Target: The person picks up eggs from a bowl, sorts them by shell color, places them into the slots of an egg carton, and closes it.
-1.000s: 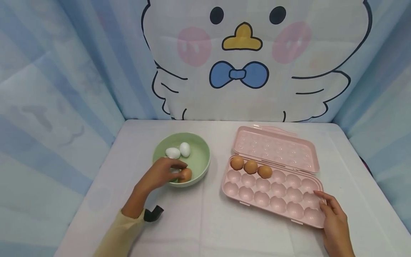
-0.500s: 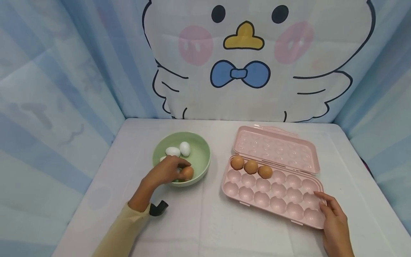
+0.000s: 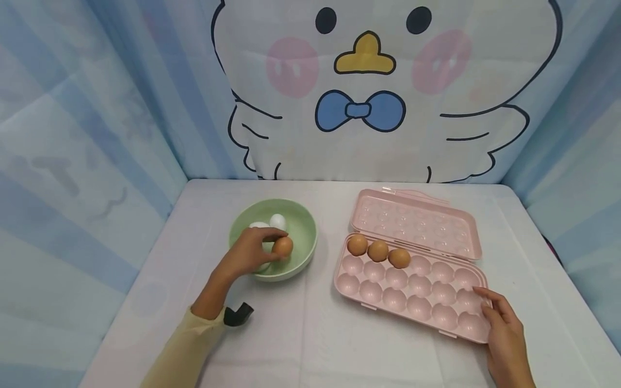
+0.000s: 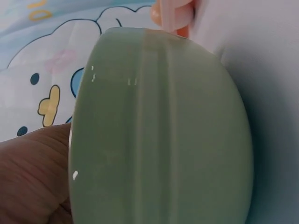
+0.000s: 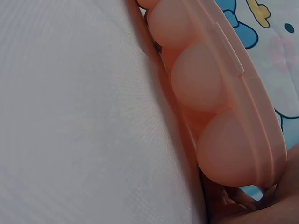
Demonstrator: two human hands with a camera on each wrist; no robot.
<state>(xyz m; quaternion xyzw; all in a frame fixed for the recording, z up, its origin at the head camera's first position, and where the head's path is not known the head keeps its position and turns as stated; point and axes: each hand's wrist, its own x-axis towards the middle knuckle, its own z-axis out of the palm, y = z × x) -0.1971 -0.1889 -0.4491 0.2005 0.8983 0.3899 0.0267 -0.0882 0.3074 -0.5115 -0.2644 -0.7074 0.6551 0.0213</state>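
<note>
My left hand [image 3: 245, 252] pinches a brown egg [image 3: 283, 247] between thumb and fingers over the green bowl [image 3: 306, 240]. Behind that hand, white eggs [image 3: 278, 222] lie in the bowl, partly covered by it. In the left wrist view the bowl's outer wall [image 4: 187, 126] hides the egg and the fingertips. At the right, a pink egg tray [image 3: 419, 287] lies with its lid folded back; three brown eggs [image 3: 378, 250] fill the left part of its far row. My right hand [image 3: 504, 328] grips the tray's right end, fingers at its edge in the right wrist view.
The open lid [image 3: 417, 222] lies flat behind the tray, with a pink handle at its far side. A white cloth [image 3: 310, 334] covers the table. Blue curtains stand at both sides, and a cartoon-printed one [image 3: 359, 151] hangs at the back.
The left hand has closed on the brown egg and raised it from the near side of the bowl, moving it slightly away from me. The right hand and tray stay in place.
</note>
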